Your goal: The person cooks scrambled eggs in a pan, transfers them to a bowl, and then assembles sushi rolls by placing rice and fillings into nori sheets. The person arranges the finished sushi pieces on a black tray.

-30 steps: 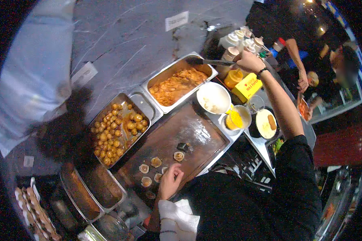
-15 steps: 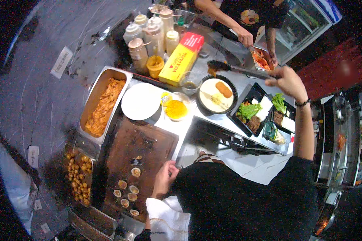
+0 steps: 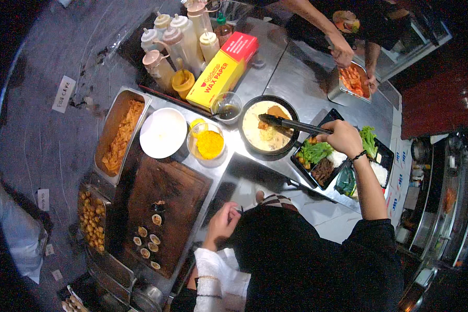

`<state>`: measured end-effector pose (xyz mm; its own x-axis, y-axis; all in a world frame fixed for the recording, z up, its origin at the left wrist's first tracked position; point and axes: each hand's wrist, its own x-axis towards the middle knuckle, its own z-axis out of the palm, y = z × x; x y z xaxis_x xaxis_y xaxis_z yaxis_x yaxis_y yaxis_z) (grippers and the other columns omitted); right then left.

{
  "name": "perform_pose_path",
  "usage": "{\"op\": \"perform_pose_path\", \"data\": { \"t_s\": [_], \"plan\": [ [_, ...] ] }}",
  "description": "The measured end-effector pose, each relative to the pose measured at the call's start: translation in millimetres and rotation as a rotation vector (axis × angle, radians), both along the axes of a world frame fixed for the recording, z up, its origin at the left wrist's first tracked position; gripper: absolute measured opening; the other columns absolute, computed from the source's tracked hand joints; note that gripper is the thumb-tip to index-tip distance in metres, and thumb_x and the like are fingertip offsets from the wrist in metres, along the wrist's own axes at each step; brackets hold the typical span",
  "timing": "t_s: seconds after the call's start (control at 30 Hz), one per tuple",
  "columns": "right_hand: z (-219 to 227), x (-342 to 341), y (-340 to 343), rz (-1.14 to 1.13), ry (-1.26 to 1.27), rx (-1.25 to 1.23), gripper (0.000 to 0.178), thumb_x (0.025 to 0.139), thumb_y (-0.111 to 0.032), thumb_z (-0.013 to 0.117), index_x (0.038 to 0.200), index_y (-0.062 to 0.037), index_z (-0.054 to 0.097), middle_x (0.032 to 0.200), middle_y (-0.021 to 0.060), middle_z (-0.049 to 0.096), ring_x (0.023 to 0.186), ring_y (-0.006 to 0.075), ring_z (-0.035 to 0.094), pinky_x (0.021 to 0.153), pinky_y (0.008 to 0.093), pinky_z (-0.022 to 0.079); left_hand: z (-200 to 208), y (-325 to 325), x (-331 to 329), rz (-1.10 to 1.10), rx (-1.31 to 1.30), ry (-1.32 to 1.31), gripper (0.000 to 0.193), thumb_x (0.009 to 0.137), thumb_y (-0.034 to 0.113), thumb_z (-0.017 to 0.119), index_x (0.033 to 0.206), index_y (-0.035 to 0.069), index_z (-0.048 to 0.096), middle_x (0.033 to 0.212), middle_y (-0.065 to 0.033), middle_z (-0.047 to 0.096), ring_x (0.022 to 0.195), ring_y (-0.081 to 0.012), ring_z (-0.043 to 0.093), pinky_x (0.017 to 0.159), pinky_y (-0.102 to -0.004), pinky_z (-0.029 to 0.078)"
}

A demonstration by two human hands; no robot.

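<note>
My right hand (image 3: pixel 344 138) is closed around black tongs (image 3: pixel 301 126), reaching over from the right. Their tips touch down in a black round bowl (image 3: pixel 295 139) of creamy pale food. Beside the tips lie a small orange-brown clump (image 3: pixel 263 125) and a brown piece (image 3: pixel 279 112). My left hand (image 3: pixel 223 223) hangs by the near edge of a brown cutting board (image 3: pixel 164 200), its fingers loosely bent and apart, with nothing visible in them. Several small seaweed-wrapped roll slices (image 3: pixel 153 239) lie on the board.
Black meal trays (image 3: pixel 317 178) with lettuce, meat and rice stand right of the bowl. A white plate (image 3: pixel 163 132), yellow shreds in a clear bowl (image 3: pixel 209 145), a wax paper box (image 3: pixel 222 73), squeeze bottles (image 3: pixel 182 44) and a metal pan (image 3: pixel 120 140) surround it. Another person's hand (image 3: pixel 342 52) works over a metal container (image 3: pixel 343 94).
My right hand has lowered the tongs, bringing their tips and the clump from above the bowl into it. The view has shifted, and the other person still works at the container.
</note>
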<state>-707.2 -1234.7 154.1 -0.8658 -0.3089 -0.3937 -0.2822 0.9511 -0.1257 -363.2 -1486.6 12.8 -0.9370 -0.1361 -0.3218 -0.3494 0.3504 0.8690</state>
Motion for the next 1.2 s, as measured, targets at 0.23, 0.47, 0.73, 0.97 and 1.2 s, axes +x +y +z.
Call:
{"op": "perform_pose_path", "data": {
  "t_s": [0.23,0.47,0.73,0.97,1.2],
  "plan": [
    [18,-11,5,0.031,0.027,-0.040,0.038,0.074,-0.039,0.078,0.104,-0.0156,0.077,0.091,0.0169,0.072,0.088,0.0346,0.069,0.078,0.0438,0.053,0,18,-8,0.061,-0.043,0.021,0.039,0.088,0.007,0.065,0.124,0.009,0.053,0.090,-0.0086,0.065,0.080,-0.0239,0.065,0.075,-0.0355,0.051],
    [34,-16,8,0.068,0.080,0.033,0.040,0.075,-0.038,0.078,0.107,-0.0142,0.076,0.091,0.0179,0.072,0.089,0.0344,0.070,0.079,0.0429,0.053,-2,17,-14,0.068,-0.068,0.029,0.041,0.084,0.004,0.066,0.124,0.009,0.054,0.089,-0.0103,0.064,0.081,-0.0263,0.065,0.075,-0.0377,0.051],
    [82,-10,-11,0.057,0.201,-0.170,0.044,0.077,-0.030,0.081,0.112,-0.0037,0.072,0.100,0.0180,0.073,0.095,0.0286,0.072,0.083,0.0368,0.053,0,-4,12,0.135,-0.067,0.075,0.036,0.088,0.012,0.064,0.123,0.007,0.054,0.093,-0.0138,0.068,0.088,-0.0310,0.069,0.077,-0.0405,0.053],
    [126,27,-213,0.525,0.359,-0.170,0.051,0.078,-0.035,0.079,0.116,-0.0019,0.070,0.105,0.0173,0.072,0.098,0.0305,0.070,0.086,0.0381,0.054,2,-35,76,0.389,-0.117,0.085,0.040,0.091,0.021,0.069,0.126,0.007,0.056,0.090,-0.0099,0.067,0.082,-0.0219,0.066,0.076,-0.0354,0.053],
    [54,22,-455,0.911,0.517,0.065,0.030,0.086,-0.037,0.064,0.101,-0.0136,0.075,0.099,0.0158,0.074,0.091,0.0353,0.072,0.078,0.0479,0.058,-1,-70,141,0.624,0.041,0.017,0.035,0.092,0.014,0.066,0.124,0.008,0.055,0.095,-0.0105,0.066,0.085,-0.0263,0.067,0.076,-0.0377,0.053]
  ]
}}
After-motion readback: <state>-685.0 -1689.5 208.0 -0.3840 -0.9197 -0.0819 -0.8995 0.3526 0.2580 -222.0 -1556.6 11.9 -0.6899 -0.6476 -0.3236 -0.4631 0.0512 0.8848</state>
